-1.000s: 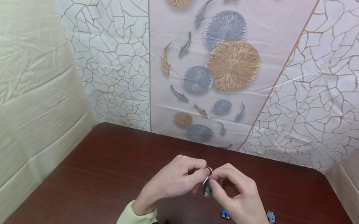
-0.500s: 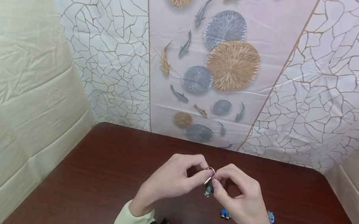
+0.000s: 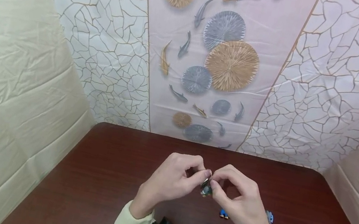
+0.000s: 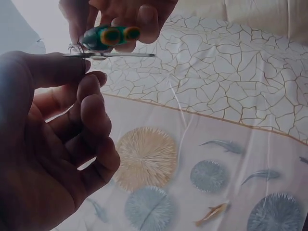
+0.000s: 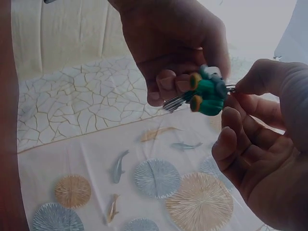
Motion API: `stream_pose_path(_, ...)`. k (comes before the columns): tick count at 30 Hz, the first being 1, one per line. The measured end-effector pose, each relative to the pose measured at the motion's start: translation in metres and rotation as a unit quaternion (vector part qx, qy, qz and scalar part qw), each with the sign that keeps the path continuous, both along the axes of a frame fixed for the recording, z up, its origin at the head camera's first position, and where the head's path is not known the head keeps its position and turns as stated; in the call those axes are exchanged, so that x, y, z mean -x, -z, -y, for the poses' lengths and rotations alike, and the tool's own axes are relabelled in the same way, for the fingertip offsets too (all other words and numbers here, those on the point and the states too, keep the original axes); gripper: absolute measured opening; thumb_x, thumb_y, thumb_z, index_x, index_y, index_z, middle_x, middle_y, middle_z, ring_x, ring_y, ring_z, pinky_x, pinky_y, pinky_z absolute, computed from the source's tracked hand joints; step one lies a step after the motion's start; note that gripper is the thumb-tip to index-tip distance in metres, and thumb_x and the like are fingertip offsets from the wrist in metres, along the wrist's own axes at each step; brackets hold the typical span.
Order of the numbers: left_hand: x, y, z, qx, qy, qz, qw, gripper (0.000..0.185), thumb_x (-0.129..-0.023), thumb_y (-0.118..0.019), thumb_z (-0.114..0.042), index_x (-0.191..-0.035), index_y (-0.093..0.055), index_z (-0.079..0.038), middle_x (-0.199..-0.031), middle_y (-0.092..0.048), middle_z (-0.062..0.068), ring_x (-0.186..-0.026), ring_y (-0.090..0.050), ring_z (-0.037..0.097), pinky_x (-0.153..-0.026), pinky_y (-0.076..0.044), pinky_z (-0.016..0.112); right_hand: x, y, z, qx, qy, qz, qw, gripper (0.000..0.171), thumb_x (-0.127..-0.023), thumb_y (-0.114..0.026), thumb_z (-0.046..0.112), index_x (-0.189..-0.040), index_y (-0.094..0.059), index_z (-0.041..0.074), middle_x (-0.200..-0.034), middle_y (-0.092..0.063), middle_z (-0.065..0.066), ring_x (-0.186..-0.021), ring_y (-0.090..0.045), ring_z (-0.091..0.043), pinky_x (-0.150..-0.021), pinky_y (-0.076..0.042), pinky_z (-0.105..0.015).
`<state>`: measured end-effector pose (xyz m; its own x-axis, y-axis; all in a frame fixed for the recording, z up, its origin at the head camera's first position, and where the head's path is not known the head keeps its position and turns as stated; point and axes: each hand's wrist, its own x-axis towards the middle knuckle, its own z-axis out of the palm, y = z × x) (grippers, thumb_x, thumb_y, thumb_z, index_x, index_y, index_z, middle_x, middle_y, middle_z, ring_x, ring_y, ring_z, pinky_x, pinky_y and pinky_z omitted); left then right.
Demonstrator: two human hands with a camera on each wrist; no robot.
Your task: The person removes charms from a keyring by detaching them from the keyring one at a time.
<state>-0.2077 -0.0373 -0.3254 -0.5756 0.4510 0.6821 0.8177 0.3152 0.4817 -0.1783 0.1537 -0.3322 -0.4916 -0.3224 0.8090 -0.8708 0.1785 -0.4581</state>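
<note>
Both hands meet over the table around a metal key ring (image 4: 127, 55) with a small green figure charm (image 5: 209, 94) at it. My left hand (image 3: 175, 179) pinches the ring between thumb and forefinger. From the other side my right hand (image 3: 240, 197) pinches a thin metal part beside the charm with thumb and fingertips. The charm has two round orange-edged feet and hangs just below the fingertips in the head view. In the right wrist view, flat metal edges (image 5: 175, 103) jut out behind it. Fingers hide much of the ring.
On the dark red-brown table (image 3: 99, 178), a small blue figure (image 3: 224, 214) lies below the right hand. Another light blue piece (image 3: 269, 217) lies right of the right wrist. A patterned cloth (image 3: 231, 65) hangs behind the table, with pale fabric at both sides.
The ring has turned between the fingers and shows less of its loop. The charm has shifted slightly left. Both hands keep their pinch with small movements.
</note>
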Motion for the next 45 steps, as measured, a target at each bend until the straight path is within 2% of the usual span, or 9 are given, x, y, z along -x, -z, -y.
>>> stream_pose_path(7, 0.0002, -0.0007, -0.0008, 0.010, 0.007, 0.041, 0.9991, 0.013, -0.091, -0.064, -0.015, -0.079, -0.063, -0.019, -0.068, -0.060, -0.012, -0.058, -0.047, -0.002, -0.053, -0.039, 0.012, -0.0001, 0.0001, 0.0003, -0.004, 0.004, -0.003, 1.000, 0.036, -0.072, -0.065, -0.023, -0.089, -0.065, 0.009, -0.081, -0.060, 0.000, -0.067, -0.052, -0.004, -0.055, -0.045, -0.017)
stream_pose_path(12, 0.0009, -0.0015, -0.0006, 0.008, 0.020, -0.034, 0.9992, 0.007, -0.090, -0.068, -0.009, -0.092, -0.067, -0.016, -0.083, -0.062, -0.007, -0.072, -0.053, -0.002, -0.065, -0.046, 0.011, 0.0005, 0.0008, -0.0015, -0.010, 0.004, -0.005, 1.000, 0.036, -0.071, -0.065, -0.023, -0.089, -0.064, 0.009, -0.081, -0.060, 0.001, -0.068, -0.053, -0.003, -0.056, -0.046, -0.017)
stream_pose_path(15, 0.0007, -0.0018, -0.0002, 0.011, 0.014, -0.084, 0.9963, 0.007, -0.089, -0.068, -0.007, -0.089, -0.067, -0.014, -0.081, -0.064, -0.006, -0.070, -0.053, -0.002, -0.063, -0.046, 0.009, 0.0006, 0.0008, -0.0018, -0.010, -0.001, -0.004, 1.000, 0.036, -0.072, -0.065, -0.023, -0.089, -0.064, 0.008, -0.082, -0.060, 0.001, -0.068, -0.053, -0.003, -0.056, -0.046, -0.017)
stream_pose_path(17, 0.0005, -0.0017, -0.0003, 0.010, 0.005, -0.094, 0.9955, 0.009, -0.087, -0.068, -0.006, -0.085, -0.066, -0.014, -0.077, -0.063, -0.007, -0.066, -0.052, -0.003, -0.061, -0.046, 0.009, 0.0004, 0.0004, -0.0016, -0.010, -0.004, 0.001, 1.000, 0.036, -0.072, -0.065, -0.023, -0.089, -0.064, 0.009, -0.082, -0.060, 0.001, -0.068, -0.053, -0.004, -0.055, -0.046, -0.017)
stream_pose_path(24, -0.0008, -0.0014, 0.0006, -0.003, -0.006, -0.004, 1.0000, 0.015, -0.084, -0.065, -0.006, -0.076, -0.059, -0.017, -0.064, -0.055, -0.009, -0.057, -0.045, -0.002, -0.054, -0.038, 0.008, 0.0013, -0.0006, 0.0007, -0.011, -0.003, 0.011, 1.000, 0.035, -0.073, -0.065, -0.022, -0.089, -0.064, 0.010, -0.081, -0.060, 0.001, -0.067, -0.053, -0.004, -0.055, -0.046, -0.017)
stream_pose_path(27, -0.0008, -0.0012, 0.0007, 0.006, -0.005, 0.017, 0.9998, 0.014, -0.086, -0.063, -0.008, -0.077, -0.058, -0.018, -0.066, -0.054, -0.010, -0.059, -0.045, -0.002, -0.054, -0.039, 0.010, 0.0022, 0.0003, 0.0004, -0.010, 0.001, 0.008, 1.000, 0.035, -0.073, -0.065, -0.022, -0.088, -0.064, 0.010, -0.081, -0.060, 0.001, -0.066, -0.053, -0.004, -0.055, -0.046, -0.017)
stream_pose_path(31, -0.0002, -0.0010, 0.0009, 0.008, 0.003, 0.010, 0.9999, 0.008, -0.088, -0.064, -0.010, -0.086, -0.062, -0.016, -0.075, -0.058, -0.009, -0.067, -0.050, -0.001, -0.060, -0.047, 0.017, 0.0013, 0.0012, -0.0017, -0.013, 0.007, 0.007, 1.000, 0.035, -0.074, -0.066, -0.021, -0.088, -0.064, 0.011, -0.081, -0.060, 0.002, -0.066, -0.053, -0.003, -0.055, -0.046, -0.016)
stream_pose_path(39, -0.0002, -0.0027, 0.0033, 0.017, 0.026, -0.054, 0.9980, 0.010, -0.088, -0.069, -0.007, -0.095, -0.067, -0.014, -0.090, -0.065, -0.005, -0.081, -0.056, 0.005, -0.071, -0.049, 0.016, -0.0034, 0.0007, -0.0032, -0.043, 0.018, 0.035, 0.998, 0.031, -0.081, -0.067, -0.014, -0.091, -0.065, 0.015, -0.083, -0.060, 0.007, -0.069, -0.054, -0.001, -0.055, -0.046, -0.016)
stream_pose_path(45, -0.0042, -0.0033, 0.0032, 0.002, 0.001, -0.018, 0.9998, 0.011, -0.086, -0.068, -0.003, -0.085, -0.065, -0.014, -0.081, -0.066, -0.006, -0.070, -0.054, -0.002, -0.062, -0.047, 0.012, -0.0026, 0.0019, -0.0007, -0.037, 0.011, 0.029, 0.999, 0.031, -0.081, -0.067, -0.014, -0.091, -0.065, 0.014, -0.083, -0.061, 0.005, -0.068, -0.054, -0.002, -0.055, -0.046, -0.016)
